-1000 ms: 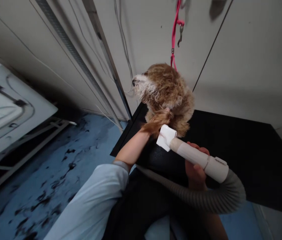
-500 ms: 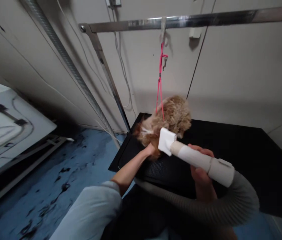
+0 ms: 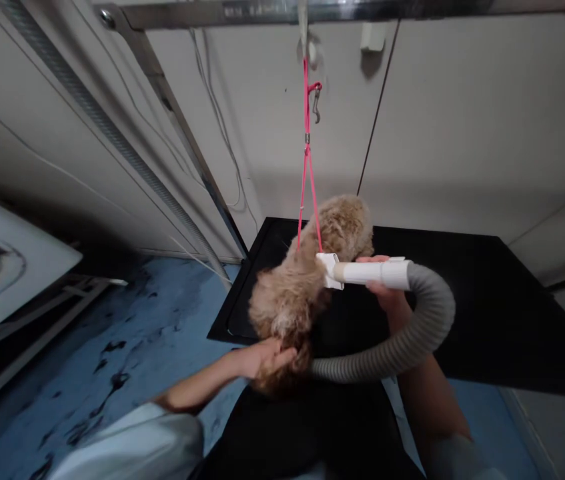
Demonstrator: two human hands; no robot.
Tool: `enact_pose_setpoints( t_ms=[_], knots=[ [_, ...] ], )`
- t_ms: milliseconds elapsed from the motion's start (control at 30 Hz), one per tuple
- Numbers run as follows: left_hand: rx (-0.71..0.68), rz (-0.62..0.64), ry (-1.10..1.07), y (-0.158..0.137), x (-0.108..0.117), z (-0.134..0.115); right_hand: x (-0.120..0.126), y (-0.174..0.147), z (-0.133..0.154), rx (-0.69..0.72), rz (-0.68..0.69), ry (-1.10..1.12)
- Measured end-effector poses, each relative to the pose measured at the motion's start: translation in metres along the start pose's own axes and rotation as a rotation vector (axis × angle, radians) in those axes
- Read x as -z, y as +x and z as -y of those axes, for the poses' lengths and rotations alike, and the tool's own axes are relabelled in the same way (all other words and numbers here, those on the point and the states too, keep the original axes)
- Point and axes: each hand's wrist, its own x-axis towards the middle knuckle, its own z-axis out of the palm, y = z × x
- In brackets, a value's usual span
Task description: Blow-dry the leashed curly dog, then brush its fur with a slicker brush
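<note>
A curly, tan dog (image 3: pixel 289 293) stands on a black table, its head low at the near edge. My left hand (image 3: pixel 265 359) holds the side of the dog's head, some fingers sunk in the reddish fur. My right hand (image 3: pixel 385 293) is wrapped round the white tube of a blow dryer nozzle (image 3: pixel 375 272), partly hidden behind it. The nozzle's flat white head (image 3: pixel 330 271) is close against the dog's shoulder. From the tube a ribbed grey hose (image 3: pixel 412 340) curves down and back left, under the dog's head. The dog's face is hidden.
A pink loop leash (image 3: pixel 307 167) hangs from a metal bar (image 3: pixel 262 12) down to the dog. The black table (image 3: pixel 437 300) reaches right along the wall. Left stand a slanted post (image 3: pixel 182 127) and a white tub (image 3: pixel 12 267), above a blue floor (image 3: pixel 127 320).
The dog's head has swung towards me, with my left hand still on it. The nozzle has turned level and shifted left, onto the shoulder. My view has tilted down.
</note>
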Motion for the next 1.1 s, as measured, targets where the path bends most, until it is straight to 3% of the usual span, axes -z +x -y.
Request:
enact_pose_setpoints(
  t_ms=[67,100,133,233,267,300,400,467,567,667,833,933,1100],
  knots=[
    [-0.031,0.15,0.213,-0.02,0.052,-0.025,-0.005,0.023,0.0,0.002,-0.008,0.123],
    [-0.02,0.161,0.253,-0.02,0.084,-0.035,-0.008,0.033,0.002,-0.012,0.008,0.162],
    [-0.015,0.082,0.25,-0.011,0.115,-0.042,-0.011,0.041,0.005,-0.029,0.029,0.177],
    [-0.002,-0.68,0.222,0.061,0.185,-0.038,-0.017,0.056,0.016,-0.008,-0.016,0.18],
    [0.014,-0.784,0.167,0.093,0.196,-0.03,-0.017,0.058,0.019,0.01,-0.042,0.189],
    [0.021,-0.806,0.078,0.125,0.199,-0.021,-0.016,0.06,0.021,0.021,-0.053,0.2],
    [-0.051,-0.73,-0.113,0.194,0.184,0.006,-0.006,0.065,0.024,0.05,-0.116,0.19],
    [-0.165,-0.659,-0.129,0.208,0.171,0.018,0.002,0.071,0.023,0.092,-0.215,0.169],
    [-0.307,-0.543,-0.129,0.2,0.165,0.022,0.009,0.088,0.021,0.064,-0.204,0.143],
    [-0.327,-0.436,-0.19,0.188,0.159,0.011,0.01,0.111,0.022,0.022,-0.226,0.099],
    [-0.382,-0.252,-0.475,0.188,0.125,-0.016,0.025,0.135,0.046,-0.046,-0.128,0.104],
    [-0.424,-0.326,-0.662,0.193,0.098,-0.026,0.036,0.14,0.067,-0.101,-0.11,0.119],
    [-0.429,-0.549,-0.683,0.197,0.065,-0.043,0.028,0.154,0.095,-0.113,-0.067,0.042]
  ],
)
